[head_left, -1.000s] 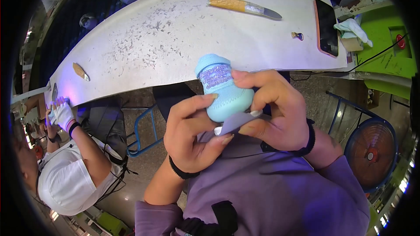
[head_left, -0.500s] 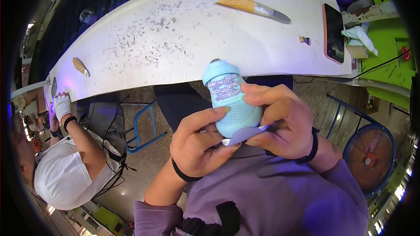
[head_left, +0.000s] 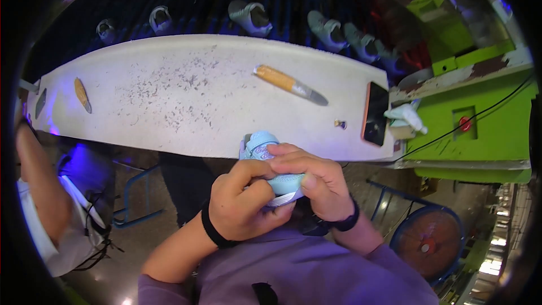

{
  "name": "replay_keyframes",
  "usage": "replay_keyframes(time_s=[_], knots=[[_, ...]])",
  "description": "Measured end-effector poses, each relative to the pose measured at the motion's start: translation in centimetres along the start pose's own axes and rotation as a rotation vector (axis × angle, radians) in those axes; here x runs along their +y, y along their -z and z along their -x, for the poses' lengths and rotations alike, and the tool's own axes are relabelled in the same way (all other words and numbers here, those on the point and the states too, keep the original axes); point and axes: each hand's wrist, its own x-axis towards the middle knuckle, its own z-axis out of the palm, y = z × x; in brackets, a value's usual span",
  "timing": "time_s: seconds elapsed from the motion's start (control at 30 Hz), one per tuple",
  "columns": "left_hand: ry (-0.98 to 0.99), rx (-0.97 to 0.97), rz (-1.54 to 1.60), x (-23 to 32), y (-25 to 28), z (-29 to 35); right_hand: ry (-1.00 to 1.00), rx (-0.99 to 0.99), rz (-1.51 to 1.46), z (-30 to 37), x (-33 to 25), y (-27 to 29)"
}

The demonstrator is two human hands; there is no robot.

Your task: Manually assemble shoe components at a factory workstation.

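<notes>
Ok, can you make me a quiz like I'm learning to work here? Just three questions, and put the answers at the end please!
1. True or false: the phone lies to the right of the larger knife.

2. What are the left hand and right hand holding?
a) a cup
b) a light-blue shoe
c) a ball

3. Fill in the colour: the panel beyond the right end of the white table is ____.

Key: 1. True. 2. b. 3. Green.
</notes>
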Motion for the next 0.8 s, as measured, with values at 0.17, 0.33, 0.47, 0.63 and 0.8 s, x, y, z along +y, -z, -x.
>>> replay_keyframes(time_s=[0.17, 0.33, 0.47, 0.63, 0.8], knots=[[0.062, 0.095, -0.091, -1.1, -1.8, 0.6, 0.019, 0.179, -0.141, -0.5, 1.1, 0.4], [0.086, 0.079, -0.064, -3.5, -2.9, 1.0, 0.017, 0.205, -0.176, -0.5, 2.4, 2.1], [0.131, 0.014, -0.159, -4.1, -3.6, 0.5, -0.094, 0.304, -0.210, 0.4, 2.5, 3.9], [0.088, 0.018, -0.264, -4.1, -5.2, -1.2, -0.299, 0.365, 0.501, 0.2, 0.6, 3.0], [0.251, -0.167, -0.265, -3.6, -3.3, -0.9, -0.268, 0.371, 0.170, -0.4, 0.6, 3.2]])
